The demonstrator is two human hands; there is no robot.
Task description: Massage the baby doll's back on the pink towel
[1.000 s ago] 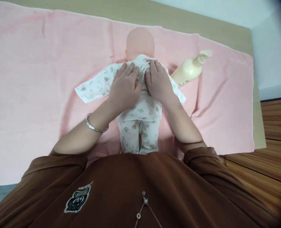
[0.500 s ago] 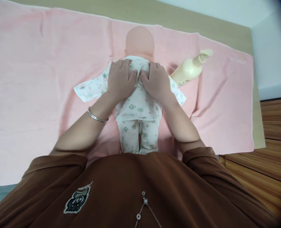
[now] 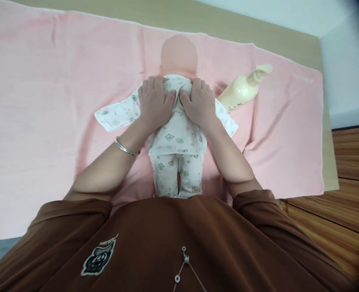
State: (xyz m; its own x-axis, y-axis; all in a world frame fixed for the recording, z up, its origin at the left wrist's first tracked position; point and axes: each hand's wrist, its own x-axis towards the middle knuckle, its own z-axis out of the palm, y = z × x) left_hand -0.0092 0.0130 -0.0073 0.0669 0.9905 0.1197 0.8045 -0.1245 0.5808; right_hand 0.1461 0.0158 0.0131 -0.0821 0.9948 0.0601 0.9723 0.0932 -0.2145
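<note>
A baby doll (image 3: 179, 54) lies face down, its head away from me. It wears a white printed top (image 3: 179, 138) and matching trousers (image 3: 165, 174). Over its left-side shoulder curls my left hand (image 3: 156, 101), the thumb pressed on the upper back. My right hand (image 3: 200, 101) grips the other shoulder the same way. Cloth bunches between the two thumbs, and my fingertips are partly hidden past the shoulders. The doll's sleeves stretch out to both sides beneath my hands.
A pink towel (image 3: 39, 101) with some creases is spread under the doll on a wooden table (image 3: 283, 40). On the towel at the right lies a cream pump bottle (image 3: 238, 91), close to the doll's sleeve. Wood-grained drawers (image 3: 349, 162) stand beyond the table's right end.
The fingers of both my hands have shifted slightly on the shoulders and look a bit more bent. The doll, towel and bottle stay in place.
</note>
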